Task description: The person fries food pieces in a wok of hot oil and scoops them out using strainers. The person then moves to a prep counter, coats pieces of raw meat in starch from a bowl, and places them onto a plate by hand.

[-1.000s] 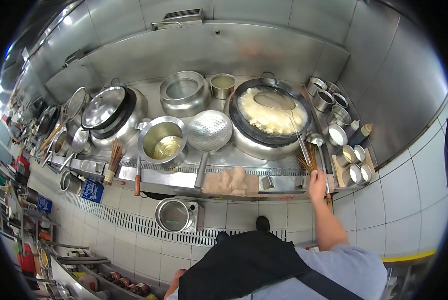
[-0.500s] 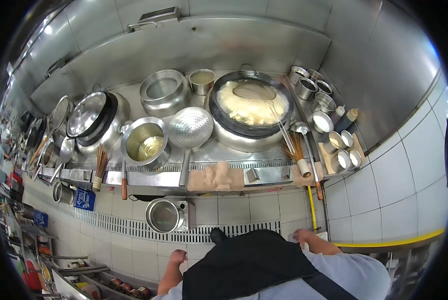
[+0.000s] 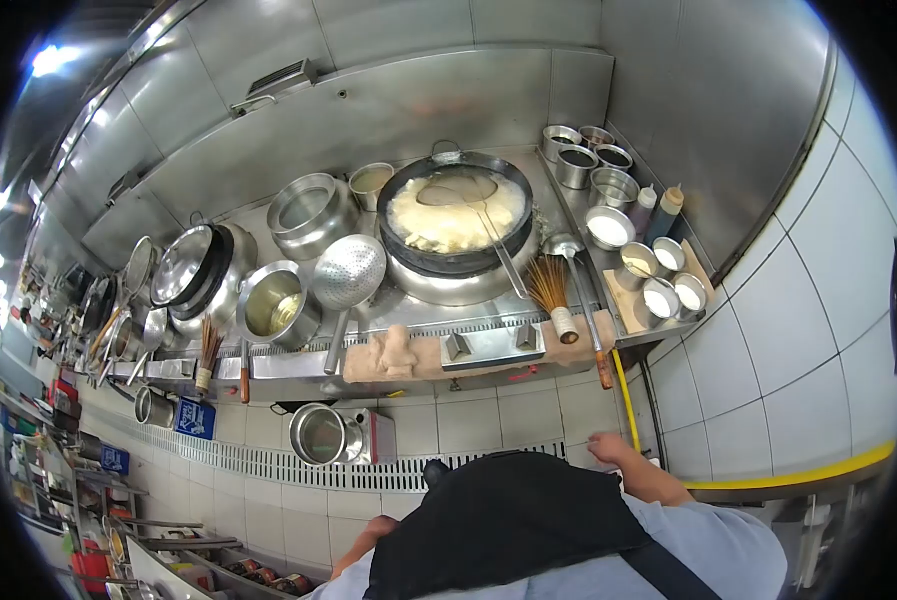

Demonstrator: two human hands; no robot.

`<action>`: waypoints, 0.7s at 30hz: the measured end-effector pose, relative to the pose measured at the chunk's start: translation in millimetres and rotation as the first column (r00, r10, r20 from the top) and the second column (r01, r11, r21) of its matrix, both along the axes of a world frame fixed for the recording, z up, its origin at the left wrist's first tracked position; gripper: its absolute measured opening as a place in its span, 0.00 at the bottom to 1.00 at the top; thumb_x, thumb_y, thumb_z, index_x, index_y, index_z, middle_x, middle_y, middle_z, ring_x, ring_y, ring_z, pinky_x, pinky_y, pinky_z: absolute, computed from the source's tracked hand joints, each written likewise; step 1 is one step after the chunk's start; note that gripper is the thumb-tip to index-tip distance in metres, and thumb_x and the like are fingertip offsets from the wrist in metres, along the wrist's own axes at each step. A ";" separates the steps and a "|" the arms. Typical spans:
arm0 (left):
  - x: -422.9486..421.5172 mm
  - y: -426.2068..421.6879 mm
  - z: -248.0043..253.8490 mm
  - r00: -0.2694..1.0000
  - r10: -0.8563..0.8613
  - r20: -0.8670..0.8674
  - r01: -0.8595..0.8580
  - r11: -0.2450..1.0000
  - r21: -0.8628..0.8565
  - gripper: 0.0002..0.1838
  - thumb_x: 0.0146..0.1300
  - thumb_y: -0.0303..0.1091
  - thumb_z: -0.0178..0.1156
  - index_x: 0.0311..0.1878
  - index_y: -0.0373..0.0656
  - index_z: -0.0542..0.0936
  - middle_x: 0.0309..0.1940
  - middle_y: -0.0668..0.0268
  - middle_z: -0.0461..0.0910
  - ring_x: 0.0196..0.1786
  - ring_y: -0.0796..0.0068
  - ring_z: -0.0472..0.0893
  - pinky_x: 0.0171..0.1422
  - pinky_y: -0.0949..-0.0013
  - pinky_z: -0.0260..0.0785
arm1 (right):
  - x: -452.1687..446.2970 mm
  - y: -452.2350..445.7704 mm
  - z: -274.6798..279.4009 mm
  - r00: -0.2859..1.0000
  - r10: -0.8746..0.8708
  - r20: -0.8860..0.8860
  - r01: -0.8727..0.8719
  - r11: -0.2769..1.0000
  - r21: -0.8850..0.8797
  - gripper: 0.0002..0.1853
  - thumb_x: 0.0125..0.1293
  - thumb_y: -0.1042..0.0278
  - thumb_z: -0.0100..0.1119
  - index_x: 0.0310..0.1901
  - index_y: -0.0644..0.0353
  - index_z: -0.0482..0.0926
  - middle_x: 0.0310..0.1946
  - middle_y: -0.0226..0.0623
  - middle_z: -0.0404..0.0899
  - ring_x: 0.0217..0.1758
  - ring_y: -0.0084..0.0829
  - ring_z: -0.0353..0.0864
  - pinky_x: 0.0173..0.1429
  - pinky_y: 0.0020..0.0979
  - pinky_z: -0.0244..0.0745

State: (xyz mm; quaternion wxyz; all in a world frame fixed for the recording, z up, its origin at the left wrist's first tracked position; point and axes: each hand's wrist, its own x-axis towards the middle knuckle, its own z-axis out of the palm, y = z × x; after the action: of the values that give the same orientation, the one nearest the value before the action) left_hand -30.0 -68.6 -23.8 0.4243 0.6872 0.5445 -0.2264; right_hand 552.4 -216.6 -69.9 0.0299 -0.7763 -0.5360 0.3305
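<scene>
Low on the right side of my body is my right hand [image 3: 606, 449], its fingers curled, nothing visible in them. My left hand [image 3: 378, 527] hangs at my left side, partly beside the black apron [image 3: 498, 520], and its fingers are too small to read. Neither hand touches the stove. In the black wok [image 3: 393, 235], pale food [image 3: 438, 225] sits in bubbling liquid with a wire strainer [image 3: 518, 285] resting over it. A bamboo brush [image 3: 564, 322] and a ladle [image 3: 586, 310] lie right of the wok. Left of it is a perforated skimmer [image 3: 350, 272].
A deep pot [image 3: 278, 305] and a lidded wok [image 3: 186, 268] stand to the left. Seasoning containers [image 3: 609, 228] and squeeze bottles [image 3: 667, 208] line the right. A folded cloth [image 3: 388, 355] lies on the front edge; a metal pot [image 3: 318, 434] is below. A yellow pipe [image 3: 625, 398] runs down at right.
My right hand has let go of the strainer's handle and dropped from the stove edge to my side. My left hand came into fuller view. The camera view has turned.
</scene>
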 end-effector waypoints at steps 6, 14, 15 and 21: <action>13.0 -32.4 -23.3 0.937 -0.340 -0.076 0.346 0.933 0.097 0.20 0.56 0.51 0.55 0.42 0.45 0.81 0.44 0.55 0.82 0.51 0.60 0.80 0.52 0.57 0.72 | 39.7 -143.1 0.6 0.989 0.085 -0.120 -0.136 0.836 -0.531 0.10 0.61 0.65 0.57 0.38 0.62 0.81 0.29 0.45 0.82 0.28 0.35 0.83 0.33 0.39 0.78; 44.6 -49.3 -9.8 0.986 -0.132 -0.101 0.128 0.991 -0.043 0.15 0.59 0.40 0.54 0.45 0.45 0.82 0.32 0.61 0.84 0.31 0.67 0.83 0.39 0.63 0.76 | 83.8 -168.9 -19.3 0.982 -0.033 -0.185 -0.025 0.953 -0.303 0.07 0.59 0.74 0.54 0.33 0.69 0.79 0.24 0.45 0.80 0.21 0.34 0.83 0.23 0.36 0.79; 53.6 -47.1 -4.3 0.972 -0.223 -0.071 0.221 0.975 -0.032 0.15 0.59 0.38 0.54 0.47 0.45 0.81 0.32 0.62 0.84 0.29 0.68 0.83 0.37 0.64 0.77 | 82.7 -165.0 -29.5 0.981 -0.032 -0.191 -0.027 0.954 -0.298 0.07 0.59 0.74 0.54 0.33 0.69 0.79 0.24 0.45 0.80 0.21 0.34 0.83 0.23 0.36 0.79; 48.7 -19.3 -63.7 0.757 -0.647 -0.098 0.648 0.721 0.245 0.17 0.56 0.41 0.57 0.47 0.48 0.82 0.42 0.56 0.82 0.44 0.59 0.82 0.46 0.59 0.75 | 40.1 -148.9 52.1 0.805 -0.519 -0.287 0.480 0.855 -0.197 0.13 0.56 0.66 0.56 0.37 0.68 0.81 0.25 0.48 0.81 0.20 0.32 0.82 0.25 0.33 0.78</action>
State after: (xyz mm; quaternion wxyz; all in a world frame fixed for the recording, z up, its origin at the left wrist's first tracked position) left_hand 18.7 -87.9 -87.4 0.2218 0.8832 0.2966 -0.2877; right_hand 592.5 -365.5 -17.8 0.1607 -0.8237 -0.2799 0.4662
